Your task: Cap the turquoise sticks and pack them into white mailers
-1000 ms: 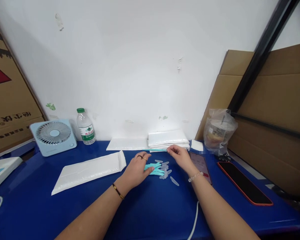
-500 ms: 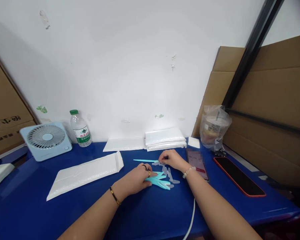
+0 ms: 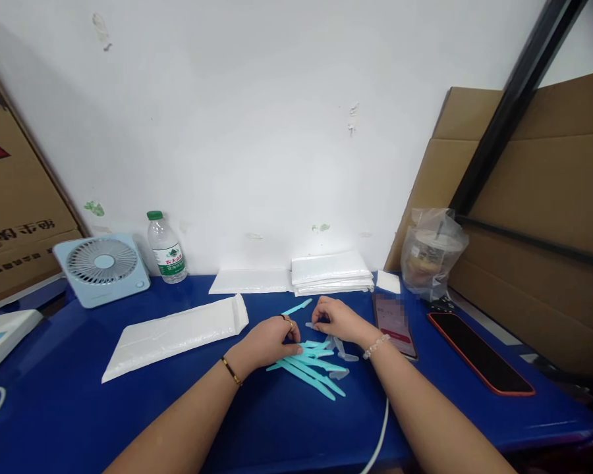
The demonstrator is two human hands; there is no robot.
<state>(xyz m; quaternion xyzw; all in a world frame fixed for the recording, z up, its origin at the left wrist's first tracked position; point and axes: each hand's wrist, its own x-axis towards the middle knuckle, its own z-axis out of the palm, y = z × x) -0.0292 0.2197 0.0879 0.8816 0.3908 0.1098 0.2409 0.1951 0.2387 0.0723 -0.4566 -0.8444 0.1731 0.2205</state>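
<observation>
Several slim turquoise sticks, apparently eyebrow razors (image 3: pixel 310 372), lie fanned out in a loose pile on the blue table. My left hand (image 3: pixel 271 339) is closed at the pile's upper left, fingers curled and thumb against the sticks. One more turquoise razor (image 3: pixel 299 307) slants out behind its knuckles, with the far end hidden. Just to the right, my right hand (image 3: pixel 337 318) pinches a small translucent cap (image 3: pixel 310 325) at its fingertips. More translucent caps (image 3: pixel 346 356) are scattered between the pile and my right wrist.
A white padded mailer (image 3: pixel 175 337) lies left; more mailers (image 3: pixel 332 271) are stacked by the wall. Behind stand a blue fan (image 3: pixel 103 266) and a water bottle (image 3: pixel 167 253). Two phones (image 3: pixel 398 329), a white cable (image 3: pixel 381 434) and a bagged drink cup (image 3: pixel 432 253) are right.
The bunched razors under my left hand have spread out on the table. The separate razor now slants upward behind my left hand, apart from my right fingers. The view has shifted slightly.
</observation>
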